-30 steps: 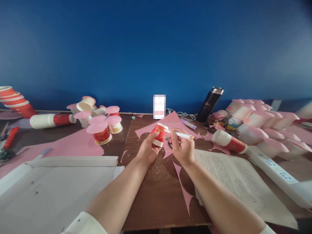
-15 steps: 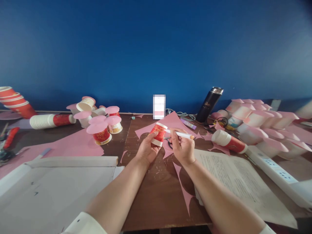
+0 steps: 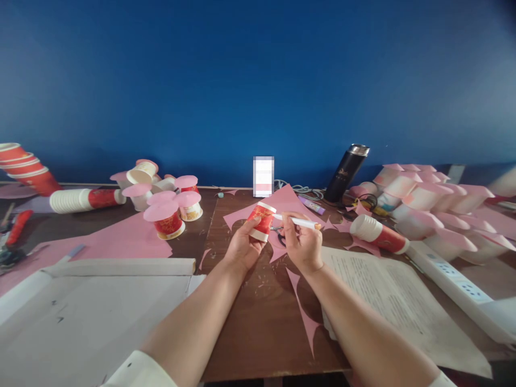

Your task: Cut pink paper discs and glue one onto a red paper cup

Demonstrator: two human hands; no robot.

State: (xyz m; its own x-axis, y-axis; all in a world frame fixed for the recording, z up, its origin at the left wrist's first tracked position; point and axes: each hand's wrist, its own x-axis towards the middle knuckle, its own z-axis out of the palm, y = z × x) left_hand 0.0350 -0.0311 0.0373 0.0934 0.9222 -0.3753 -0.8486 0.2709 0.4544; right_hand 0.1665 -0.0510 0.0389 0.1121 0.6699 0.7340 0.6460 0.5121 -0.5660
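Observation:
A red paper cup [image 3: 263, 221] with a gold pattern and white rims is tilted in my left hand [image 3: 244, 248], whose fingers wrap its lower left side. My right hand [image 3: 303, 242] pinches a white marker pen [image 3: 298, 221] with an orange back end. The pen's tip points left at the cup's right side, close to it; whether it touches I cannot tell. Behind the cup and my right fingers lie scissors [image 3: 278, 231], partly hidden, on pink paper scraps [image 3: 287, 196].
Left stand cups topped with pink discs [image 3: 161, 207] beside a nested cup stack [image 3: 86, 200] and a white box lid [image 3: 100, 317]. Right are a black flask [image 3: 347, 173], another cup stack [image 3: 379, 235], a printed sheet [image 3: 387, 301], a power strip [image 3: 455, 285] and pink-topped cups [image 3: 435, 199].
The pen's tip has shifted very slightly beside the cup. Both hands and the cup are otherwise almost still.

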